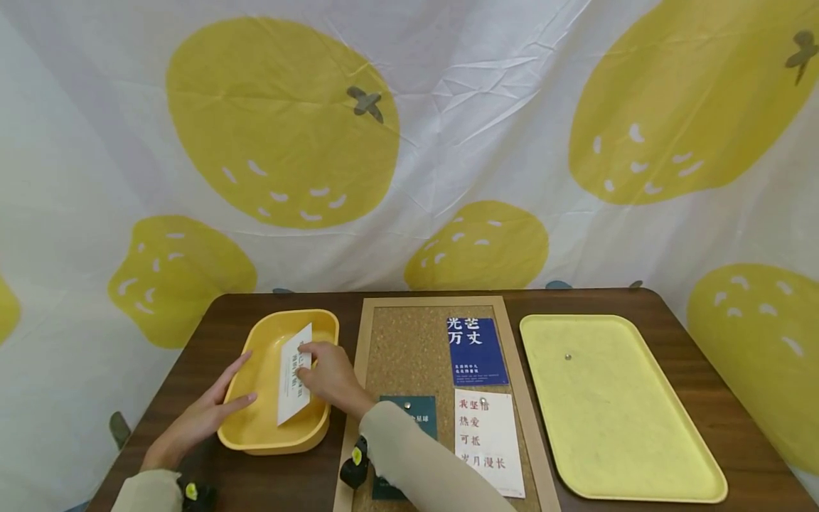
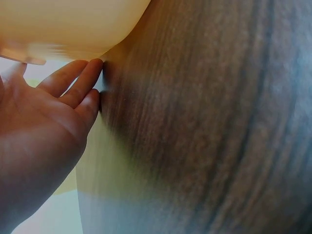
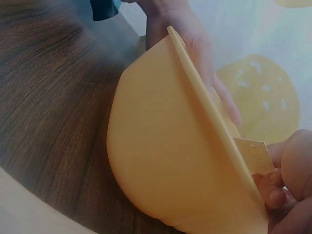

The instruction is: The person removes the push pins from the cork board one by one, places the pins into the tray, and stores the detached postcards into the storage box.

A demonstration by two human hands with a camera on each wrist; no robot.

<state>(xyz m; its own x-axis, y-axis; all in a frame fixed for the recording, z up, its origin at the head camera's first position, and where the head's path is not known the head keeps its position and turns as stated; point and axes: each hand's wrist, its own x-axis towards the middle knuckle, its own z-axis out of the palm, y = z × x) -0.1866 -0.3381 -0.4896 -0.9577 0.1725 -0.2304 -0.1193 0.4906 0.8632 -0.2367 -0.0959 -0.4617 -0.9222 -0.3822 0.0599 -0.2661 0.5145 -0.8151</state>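
Observation:
A deep yellow plastic basin [image 1: 261, 405] stands at the left of the table. My left hand [image 1: 198, 416] holds its near left side, thumb over the rim and the other fingers along the outer wall. In the left wrist view those fingers [image 2: 80, 87] reach under the basin's side [image 2: 58, 29]. With thumb and fingers, my right hand [image 1: 333, 377] pinches a white card [image 1: 289, 391] printed with dark characters. The card slants over the basin's inside. From the right wrist, a corner of the card [image 3: 254, 153] shows just past the rim, beside the right fingers.
Right of the basin lies a wood-framed corkboard [image 1: 403, 355]. It bears a blue card [image 1: 476, 355], a white card with red characters [image 1: 489, 434] and a dark green card [image 1: 422, 409], partly behind my right sleeve. A pale yellow tray [image 1: 621, 412] holds a small metal pushpin [image 1: 567, 357].

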